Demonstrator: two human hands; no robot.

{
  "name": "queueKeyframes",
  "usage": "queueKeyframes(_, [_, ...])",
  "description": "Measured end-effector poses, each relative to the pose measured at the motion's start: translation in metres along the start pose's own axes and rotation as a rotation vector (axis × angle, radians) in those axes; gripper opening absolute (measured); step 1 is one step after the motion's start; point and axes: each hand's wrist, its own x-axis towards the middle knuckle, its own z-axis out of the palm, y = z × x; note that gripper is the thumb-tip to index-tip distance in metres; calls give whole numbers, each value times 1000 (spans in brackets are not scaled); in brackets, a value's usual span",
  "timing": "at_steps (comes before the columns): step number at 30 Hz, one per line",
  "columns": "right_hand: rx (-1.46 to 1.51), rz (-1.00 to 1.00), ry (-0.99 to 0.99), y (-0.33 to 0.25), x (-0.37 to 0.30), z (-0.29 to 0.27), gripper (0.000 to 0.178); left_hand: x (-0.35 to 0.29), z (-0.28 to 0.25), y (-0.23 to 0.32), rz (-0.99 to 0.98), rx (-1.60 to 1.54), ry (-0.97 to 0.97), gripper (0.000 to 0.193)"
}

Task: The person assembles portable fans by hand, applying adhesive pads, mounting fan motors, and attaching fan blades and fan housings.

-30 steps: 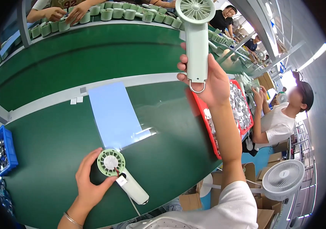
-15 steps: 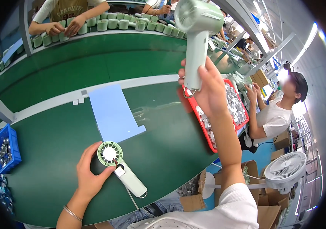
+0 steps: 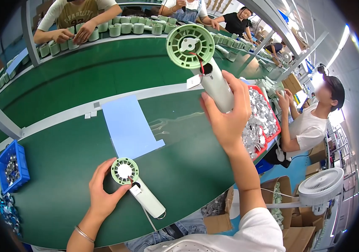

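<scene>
My right hand (image 3: 229, 115) is raised over the table's far side, its fingers wrapped round the handle of a pale green handheld fan (image 3: 191, 45). That fan's round slotted head faces me, with red wires and a small white tag where head and handle meet. Low on the left, my left hand (image 3: 105, 190) curls thumb and fingers about the head of a second handheld fan (image 3: 151, 200), which lies on the green tabletop (image 3: 74, 168). This one has a white disc in its slotted ring, a white tag on the neck and a metal loop at the handle's end.
A blue sheet (image 3: 130, 126) lies beyond my left hand. Red trays (image 3: 277, 135) of small silvery parts stand at the right, a blue bin (image 3: 25, 166) of metal parts at the left. Across a green conveyor (image 3: 104, 80), people handle green parts. A white electric fan (image 3: 321, 187) stands at lower right.
The raised fan has come down and turned, so its slotted inner side and wires now face me. My left hand and the fan on the table appear in nearly the same place.
</scene>
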Motion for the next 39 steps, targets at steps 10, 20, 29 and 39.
queueKeyframes(10, [-4, 12, 49, -6, -12, -1, 53, -1, 0, -1, -15, 1, -7, 71])
queueKeyframes(20, [-46, -18, 62, -5, -14, -1, 55, -1, -1, -2, -23, 0, -10, 73])
queueKeyframes(29, [-39, -33, 72, -5, -16, -3, 56, -1, -2, -1, -3, 27, -16, 72])
queueKeyframes(39, [-34, 13, 76, 1, -20, 3, 55, -1, 1, -1, -5, 1, 21, 70])
